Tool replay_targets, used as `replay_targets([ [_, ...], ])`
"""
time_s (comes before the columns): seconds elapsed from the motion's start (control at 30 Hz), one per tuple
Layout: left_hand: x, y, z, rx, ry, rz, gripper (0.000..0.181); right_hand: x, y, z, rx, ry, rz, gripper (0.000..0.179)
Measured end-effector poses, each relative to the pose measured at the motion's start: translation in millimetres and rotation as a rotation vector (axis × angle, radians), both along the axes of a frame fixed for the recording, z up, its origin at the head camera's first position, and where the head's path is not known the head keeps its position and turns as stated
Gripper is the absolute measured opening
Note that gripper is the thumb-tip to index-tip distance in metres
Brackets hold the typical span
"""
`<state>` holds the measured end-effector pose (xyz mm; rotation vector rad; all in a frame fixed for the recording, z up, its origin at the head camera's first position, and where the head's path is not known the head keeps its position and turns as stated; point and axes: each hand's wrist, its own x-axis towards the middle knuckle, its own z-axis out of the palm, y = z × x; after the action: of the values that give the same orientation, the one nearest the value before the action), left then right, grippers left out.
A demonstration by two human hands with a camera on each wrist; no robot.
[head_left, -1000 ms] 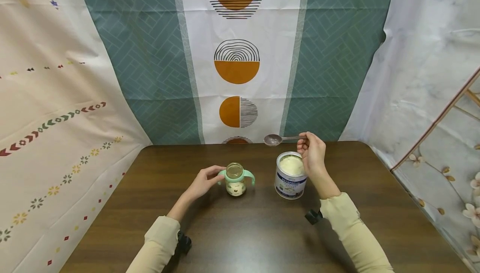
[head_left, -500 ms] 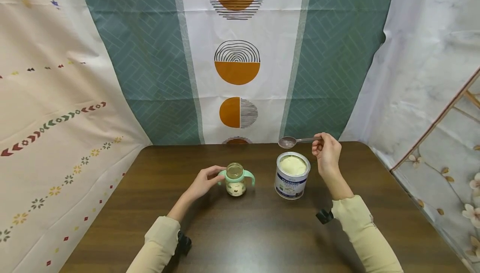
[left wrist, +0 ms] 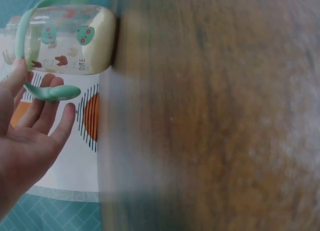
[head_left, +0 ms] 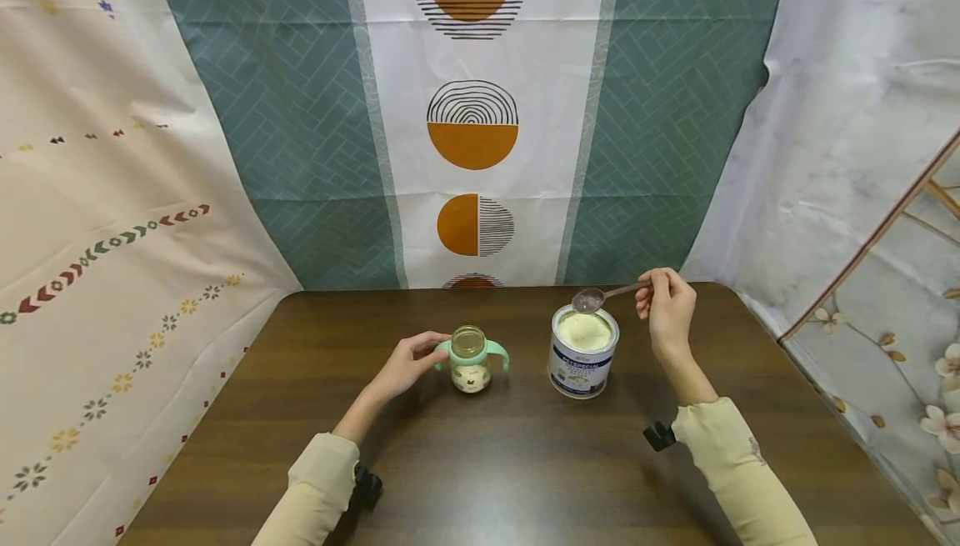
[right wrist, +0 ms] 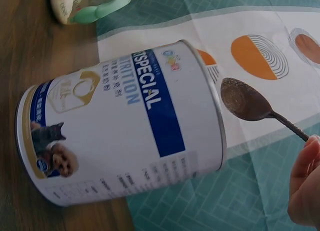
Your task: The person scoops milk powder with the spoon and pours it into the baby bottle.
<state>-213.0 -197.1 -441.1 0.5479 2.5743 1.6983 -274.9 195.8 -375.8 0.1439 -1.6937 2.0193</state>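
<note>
My left hand [head_left: 405,363] pinches the near green handle [left wrist: 55,93] of a clear baby bottle [head_left: 471,377], thumb and fingers at the handle's upper end. Uncapped, the bottle stands upright on the table with pale powder in its bottom, as the left wrist view shows. In my right hand [head_left: 670,313] a grey-brown spoon [head_left: 588,301] is held by the end of its handle. Its bowl [right wrist: 244,99] overlaps the far rim of an open can [head_left: 579,373] in the head view and carries only a faint residue. Pale yellow powder [head_left: 584,332] fills the can nearly to the brim.
The dark wooden table [head_left: 480,463] carries the bottle left of the can, with a gap between them. A patterned cloth [head_left: 480,237] hangs behind the table's far edge. Light curtains hang at the left and right sides. Each wrist wears a small black camera.
My right hand has moved right, taking the spoon from left of the can to over its rim. The spoon's bowl has dipped lower. My left hand and the bottle have stayed put.
</note>
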Motion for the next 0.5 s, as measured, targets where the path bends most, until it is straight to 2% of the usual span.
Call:
replay_targets([
  [0.13, 1.7, 0.2, 3.2, 0.002, 0.003, -0.004, 0.028, 7.2, -0.5, 6.2, 0.128, 0.031, -0.021, 0.031],
  [0.23, 1.9, 0.0, 3.2, 0.003, 0.010, -0.003, 0.028, 14.4, -3.3, 12.8, 0.262, 0.102, -0.051, 0.031],
  [0.4, 1.0, -0.7, 1.0, 0.002, 0.000, 0.003, 0.029, 22.2, -8.4, 15.8, 0.516, 0.314, -0.116, 0.025],
  [0.47, -3.2, -3.4, -6.7, 0.009, 0.007, 0.000, 0.029, 22.8, -9.5, 15.0, 0.591, 0.401, -0.122, 0.021],
  [0.5, -3.7, -3.4, -7.0, 0.007, 0.004, 0.002, 0.030, 19.2, -8.2, 10.9, 0.618, 0.440, -0.116, 0.020],
])
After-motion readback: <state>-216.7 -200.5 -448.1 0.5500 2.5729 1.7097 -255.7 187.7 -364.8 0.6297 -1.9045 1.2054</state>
